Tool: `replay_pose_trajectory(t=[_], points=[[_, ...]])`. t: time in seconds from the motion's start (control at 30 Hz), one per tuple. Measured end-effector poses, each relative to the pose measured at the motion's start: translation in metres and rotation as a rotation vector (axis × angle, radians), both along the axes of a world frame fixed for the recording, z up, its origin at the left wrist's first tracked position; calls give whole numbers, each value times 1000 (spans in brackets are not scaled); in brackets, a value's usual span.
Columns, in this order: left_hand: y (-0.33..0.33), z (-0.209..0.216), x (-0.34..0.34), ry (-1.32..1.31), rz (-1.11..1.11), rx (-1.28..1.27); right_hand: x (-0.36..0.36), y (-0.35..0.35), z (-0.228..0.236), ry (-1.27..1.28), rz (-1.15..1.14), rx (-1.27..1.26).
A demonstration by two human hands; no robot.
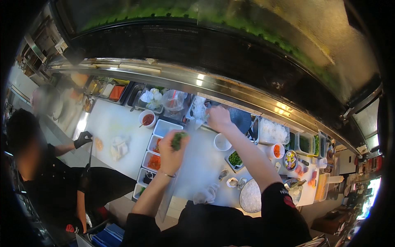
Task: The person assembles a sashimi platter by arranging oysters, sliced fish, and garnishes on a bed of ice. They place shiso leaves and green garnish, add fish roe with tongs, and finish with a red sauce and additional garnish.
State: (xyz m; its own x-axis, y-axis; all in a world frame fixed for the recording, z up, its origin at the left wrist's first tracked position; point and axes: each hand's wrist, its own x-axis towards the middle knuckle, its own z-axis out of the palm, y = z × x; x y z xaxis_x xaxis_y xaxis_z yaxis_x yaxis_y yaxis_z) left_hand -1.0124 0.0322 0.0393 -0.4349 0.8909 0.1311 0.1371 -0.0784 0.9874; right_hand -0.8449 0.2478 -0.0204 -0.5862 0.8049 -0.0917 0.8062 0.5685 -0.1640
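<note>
My left hand (171, 153) is raised over the white work surface (193, 160), closed around a small bunch of green leaves (177, 141). Farther away and to the right, my right hand (219, 118) reaches to the back row of containers with its fingers bent inward. White shreds (199, 108) lie in a metal container just left of that hand, and some pale material shows below its fingertips. What those fingers hold, if anything, is too small to make out. A white round tub (222, 141) stands below my right forearm, with a tray of chopped greens (235, 159) beside it.
White trays with orange and red fillings (154, 161) line the left side. Open shells (232, 182) and a bowl of ice (250, 196) sit near the front, by a crumpled cloth (206, 194). At left, a co-worker's gloved hand (83, 139) is beside a knife (90, 153).
</note>
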Motion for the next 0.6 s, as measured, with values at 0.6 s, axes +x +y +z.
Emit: replay_pose_trajectory(t=[0.6], points=[[-63,15,55,-741,28,-204,21,11,38,484,105,-269]])
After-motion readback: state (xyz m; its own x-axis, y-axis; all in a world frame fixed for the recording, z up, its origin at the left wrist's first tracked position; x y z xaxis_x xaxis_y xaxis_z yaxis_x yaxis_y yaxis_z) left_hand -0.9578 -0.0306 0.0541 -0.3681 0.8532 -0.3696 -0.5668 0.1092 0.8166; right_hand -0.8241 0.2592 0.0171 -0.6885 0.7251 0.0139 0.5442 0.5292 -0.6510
